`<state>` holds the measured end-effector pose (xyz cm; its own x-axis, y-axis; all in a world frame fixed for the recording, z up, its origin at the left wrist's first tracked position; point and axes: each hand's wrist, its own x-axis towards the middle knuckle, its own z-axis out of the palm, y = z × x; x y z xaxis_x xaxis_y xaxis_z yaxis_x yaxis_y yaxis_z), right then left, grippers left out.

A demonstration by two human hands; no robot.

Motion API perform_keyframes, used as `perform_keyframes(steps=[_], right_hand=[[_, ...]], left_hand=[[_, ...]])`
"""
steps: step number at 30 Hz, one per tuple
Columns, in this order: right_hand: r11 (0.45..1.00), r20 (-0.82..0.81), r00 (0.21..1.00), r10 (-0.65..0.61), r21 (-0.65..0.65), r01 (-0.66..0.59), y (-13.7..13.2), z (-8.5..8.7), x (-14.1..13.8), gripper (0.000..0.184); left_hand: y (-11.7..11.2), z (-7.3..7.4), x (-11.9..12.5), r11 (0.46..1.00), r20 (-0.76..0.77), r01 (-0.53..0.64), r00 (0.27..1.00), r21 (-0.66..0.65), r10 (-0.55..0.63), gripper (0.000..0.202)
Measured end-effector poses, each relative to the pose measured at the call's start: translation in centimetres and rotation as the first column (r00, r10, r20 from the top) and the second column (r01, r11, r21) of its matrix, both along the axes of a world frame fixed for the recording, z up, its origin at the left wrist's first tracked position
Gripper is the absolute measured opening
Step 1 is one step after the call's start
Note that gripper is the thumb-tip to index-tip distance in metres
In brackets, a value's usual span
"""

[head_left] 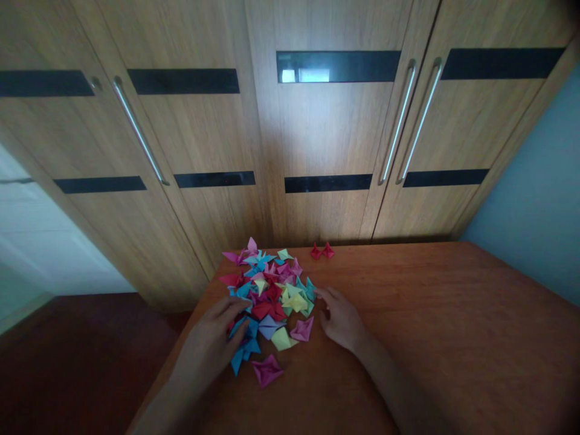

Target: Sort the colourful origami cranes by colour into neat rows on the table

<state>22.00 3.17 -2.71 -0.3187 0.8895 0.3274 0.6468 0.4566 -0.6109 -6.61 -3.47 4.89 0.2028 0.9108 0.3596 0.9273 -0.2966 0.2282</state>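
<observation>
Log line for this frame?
left hand: open, at left side of folded-paper pile | right hand: open, at its right side | pile: mixed colors, on table | two red papers: apart, near far edge

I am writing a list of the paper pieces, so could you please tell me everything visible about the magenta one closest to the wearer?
The magenta piece looks like folded paper, with pointed corners and creased flaps around a darker, hollow-looking middle. It lies on the reddish-brown table, in front of the other folded pieces and seemingly just apart from them. Neither of the hands touches it. Finer creases are too blurred to tell.
</observation>
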Motion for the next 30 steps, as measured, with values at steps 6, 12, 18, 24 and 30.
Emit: perform_keyframes(steps=[6, 12, 18, 24, 30], right_hand=[[0.999, 0.052, 0.998, 0.034, 0.035, -0.036, -1.0, -0.2, -1.7, 0.061], [0.99, -0.029, 0.989, 0.143, -0.006, -0.143, -1.0, 0.1, -1.4, 0.061], [0.987, -0.054, 0.986, 0.155, -0.023, -0.156, -0.7, 0.2, -1.1, 0.062], [0.987, -0.069, 0.985, 0.158, -0.023, -0.16, -0.6, 0.3, -1.1, 0.061], [0.985, -0.066, 0.983, 0.17, -0.015, -0.172, -0.7, 0.3, -1.0, 0.061]], left_hand=[[1.0, 0.4, 1.5, 0.997, -0.111, 0.066, 0.991, -0.036, -0.07, 0.031], [2.1, 0.7, 2.7, 0.985, -0.13, 0.107, 0.984, -0.133, -0.124, 0.03], [2.7, 1.3, 3.3, 0.956, -0.09, 0.196, 0.971, -0.22, -0.22, 0.032], [2.6, 1.2, 3.7, 0.941, -0.041, 0.248, 0.964, -0.23, -0.264, 0.033], [2.5, 0.8, 4.3, 0.938, -0.015, 0.257, 0.963, -0.231, -0.268, 0.033]])
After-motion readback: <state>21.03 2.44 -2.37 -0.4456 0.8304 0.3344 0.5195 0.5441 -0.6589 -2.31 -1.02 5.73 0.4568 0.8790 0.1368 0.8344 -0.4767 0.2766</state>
